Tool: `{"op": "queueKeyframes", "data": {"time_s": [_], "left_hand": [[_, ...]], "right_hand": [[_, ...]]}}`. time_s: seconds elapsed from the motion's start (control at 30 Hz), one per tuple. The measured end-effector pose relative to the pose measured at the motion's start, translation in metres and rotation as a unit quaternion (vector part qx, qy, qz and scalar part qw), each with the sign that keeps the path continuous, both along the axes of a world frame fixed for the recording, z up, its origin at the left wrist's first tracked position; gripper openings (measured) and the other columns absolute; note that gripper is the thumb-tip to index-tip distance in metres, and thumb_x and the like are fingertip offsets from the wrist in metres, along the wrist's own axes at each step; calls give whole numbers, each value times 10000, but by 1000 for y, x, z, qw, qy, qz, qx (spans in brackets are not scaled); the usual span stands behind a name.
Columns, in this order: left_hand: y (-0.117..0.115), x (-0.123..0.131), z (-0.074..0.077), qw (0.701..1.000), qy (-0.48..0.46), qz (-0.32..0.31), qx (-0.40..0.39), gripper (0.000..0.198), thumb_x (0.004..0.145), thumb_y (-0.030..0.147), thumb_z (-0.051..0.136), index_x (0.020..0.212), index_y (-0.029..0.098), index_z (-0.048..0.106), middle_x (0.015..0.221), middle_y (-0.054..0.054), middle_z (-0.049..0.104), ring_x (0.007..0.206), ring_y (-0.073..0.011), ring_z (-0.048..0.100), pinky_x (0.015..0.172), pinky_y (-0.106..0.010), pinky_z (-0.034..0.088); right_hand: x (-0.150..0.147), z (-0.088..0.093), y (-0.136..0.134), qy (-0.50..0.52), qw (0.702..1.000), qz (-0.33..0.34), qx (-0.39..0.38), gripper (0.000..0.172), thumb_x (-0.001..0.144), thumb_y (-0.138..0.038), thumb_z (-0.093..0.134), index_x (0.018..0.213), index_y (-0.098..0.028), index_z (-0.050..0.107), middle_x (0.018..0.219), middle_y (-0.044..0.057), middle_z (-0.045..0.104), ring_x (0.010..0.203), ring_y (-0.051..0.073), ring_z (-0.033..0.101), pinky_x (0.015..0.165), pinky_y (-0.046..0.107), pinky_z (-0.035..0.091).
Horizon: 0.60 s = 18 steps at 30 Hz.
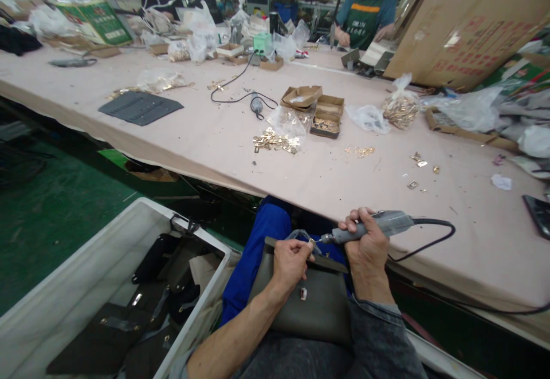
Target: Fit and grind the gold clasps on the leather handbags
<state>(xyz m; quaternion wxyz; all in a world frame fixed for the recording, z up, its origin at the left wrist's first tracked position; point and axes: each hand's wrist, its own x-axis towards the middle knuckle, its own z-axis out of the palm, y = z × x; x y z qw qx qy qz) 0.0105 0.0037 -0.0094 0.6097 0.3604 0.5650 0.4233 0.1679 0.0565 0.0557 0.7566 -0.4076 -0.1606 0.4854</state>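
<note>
An olive-grey bag [320, 304] lies across my lap, with a small shiny metal piece [303, 293] on its front. My left hand [290, 263] is closed at the bag's upper edge, thumb and fingertips pinching a small gold metal fitting [311, 242]. My right hand [366, 244] is wrapped around a grey electric screwdriver [391, 222], held nearly level. Its tip points left and meets the fitting or stops just short of it; I cannot tell which. Clear plastic film [301, 234] shows behind my left fingers.
Left of me stands a white bin [146, 210] holding several dark bags [112, 330]. On the table [206, 150] are gold fittings [277, 141], small boxes [329, 107], a dark flat panel [141, 107] and another screwdriver [256, 104]. A black cord [451, 227] trails right. A co-worker [365, 15] is across the table.
</note>
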Motion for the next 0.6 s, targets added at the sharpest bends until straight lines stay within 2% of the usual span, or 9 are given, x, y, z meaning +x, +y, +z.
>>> {"op": "queueKeyframes", "data": {"time_s": [0.2, 0.47, 0.6], "left_hand": [[-1, 0, -1, 1000, 4, -2, 4, 361, 852, 454, 701, 739, 113, 733, 656, -75, 727, 304, -75, 458, 278, -176, 328], [-1, -1, -2, 1000, -18, -1, 4, 361, 848, 451, 701, 720, 114, 718, 666, -81, 729, 303, -66, 439, 283, -175, 337], [-1, -1, 0, 1000, -8, -2, 9, 386, 869, 469, 690, 730, 110, 725, 654, -76, 726, 303, -67, 443, 280, -172, 334]], "right_hand": [[-2, 2, 1, 0, 1000, -4, -17, 356, 711, -227, 811, 927, -216, 528, 730, -49, 581, 503, 80, 477, 536, 258, 478], [8, -12, 5, 47, 997, 10, -54, 362, 734, -240, 812, 918, -207, 502, 775, -64, 548, 517, 53, 447, 547, 230, 483], [9, -14, 6, 56, 997, 9, -60, 346, 742, -226, 801, 925, -205, 508, 779, -63, 547, 516, 54, 450, 547, 230, 486]]}}
